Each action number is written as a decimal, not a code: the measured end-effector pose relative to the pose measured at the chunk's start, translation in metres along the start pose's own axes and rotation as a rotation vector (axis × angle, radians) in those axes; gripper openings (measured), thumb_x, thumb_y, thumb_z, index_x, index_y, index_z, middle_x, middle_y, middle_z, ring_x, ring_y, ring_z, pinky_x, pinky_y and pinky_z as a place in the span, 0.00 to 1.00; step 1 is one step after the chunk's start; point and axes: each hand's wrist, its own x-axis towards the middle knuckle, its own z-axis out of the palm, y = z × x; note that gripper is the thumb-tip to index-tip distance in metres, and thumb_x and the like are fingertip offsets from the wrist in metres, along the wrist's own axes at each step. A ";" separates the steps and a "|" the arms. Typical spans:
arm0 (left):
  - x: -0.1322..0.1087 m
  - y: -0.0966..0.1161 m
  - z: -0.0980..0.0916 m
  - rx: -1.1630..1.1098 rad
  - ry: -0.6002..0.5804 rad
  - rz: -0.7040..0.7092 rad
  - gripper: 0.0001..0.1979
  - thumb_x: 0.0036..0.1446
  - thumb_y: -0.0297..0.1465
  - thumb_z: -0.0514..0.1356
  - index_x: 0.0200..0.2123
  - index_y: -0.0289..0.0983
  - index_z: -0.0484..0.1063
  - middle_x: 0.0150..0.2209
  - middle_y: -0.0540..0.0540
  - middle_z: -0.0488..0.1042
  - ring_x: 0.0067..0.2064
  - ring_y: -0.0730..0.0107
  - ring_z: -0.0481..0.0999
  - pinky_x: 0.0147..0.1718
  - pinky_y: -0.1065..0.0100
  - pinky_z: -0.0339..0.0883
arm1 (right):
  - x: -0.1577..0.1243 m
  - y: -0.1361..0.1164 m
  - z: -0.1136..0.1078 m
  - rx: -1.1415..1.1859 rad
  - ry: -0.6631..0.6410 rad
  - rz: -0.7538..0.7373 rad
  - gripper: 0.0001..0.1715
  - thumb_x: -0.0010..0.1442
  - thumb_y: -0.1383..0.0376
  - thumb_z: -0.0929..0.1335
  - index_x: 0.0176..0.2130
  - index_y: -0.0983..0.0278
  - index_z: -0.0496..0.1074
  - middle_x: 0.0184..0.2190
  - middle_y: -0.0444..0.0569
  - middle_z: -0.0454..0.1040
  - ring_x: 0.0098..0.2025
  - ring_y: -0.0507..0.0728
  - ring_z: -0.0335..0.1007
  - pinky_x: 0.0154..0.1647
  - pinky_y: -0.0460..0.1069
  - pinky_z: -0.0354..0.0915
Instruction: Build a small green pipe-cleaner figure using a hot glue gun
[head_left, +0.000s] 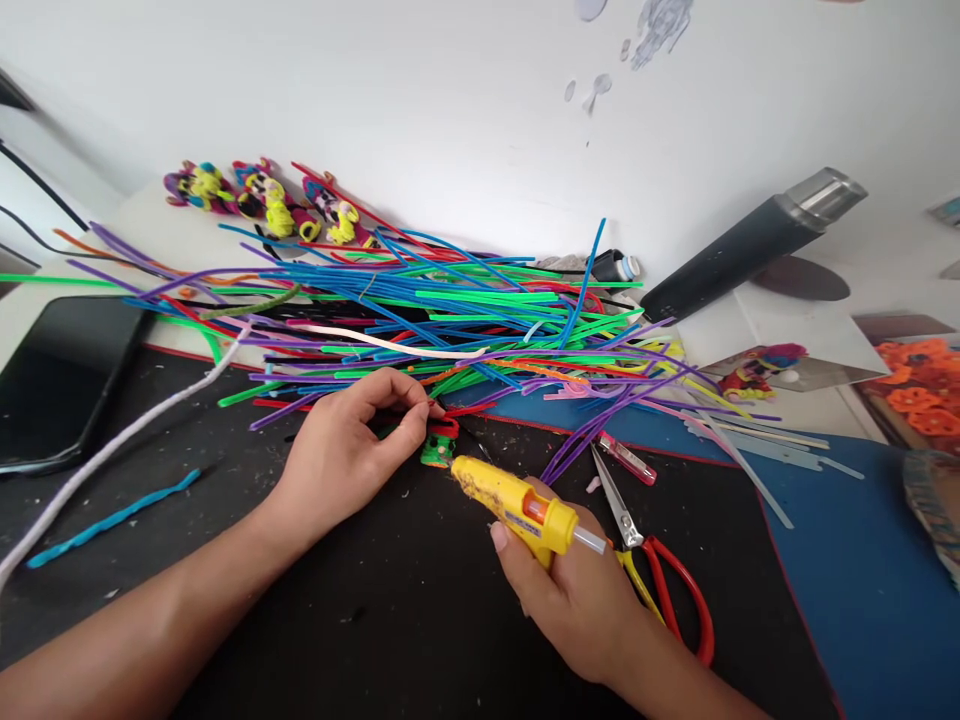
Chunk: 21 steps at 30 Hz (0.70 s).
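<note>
L hand (345,440): thumb + index pinched at the edge of a small red-and-green piece (438,450); contact partly hidden behind fingertips. R hand (577,590) wrapped round yellow glue gun (510,500), clear stick out the back, nozzle at the piece's near edge; touching or just beside, can't tell. Trigger finger hidden, so can't say if glue is flowing.

Piece is on/just above black mat (375,620), mid-frame, in front of the pipe cleaner pile (420,285).

Progress (judged): piece partly built, approx. gluing stage. Done: red + green parts sit together, small bits on the green face. Left: unclear; any bond at the nozzle unconfirmed. Plenty of loose stems unused in pile; 3 fuzzy figures (202,187) at back look complete. Scissors (616,500) and pink cutter (628,459) lie R of gun, not in use. Blue twisted strand (112,520) lies apart, L of L forearm.
</note>
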 end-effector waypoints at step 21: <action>0.002 0.000 0.001 0.017 -0.012 -0.017 0.09 0.65 0.41 0.62 0.35 0.43 0.74 0.39 0.47 0.88 0.39 0.59 0.85 0.39 0.63 0.76 | 0.002 -0.003 0.000 -0.051 -0.001 -0.006 0.13 0.73 0.57 0.64 0.35 0.59 0.66 0.24 0.41 0.67 0.24 0.54 0.65 0.28 0.50 0.59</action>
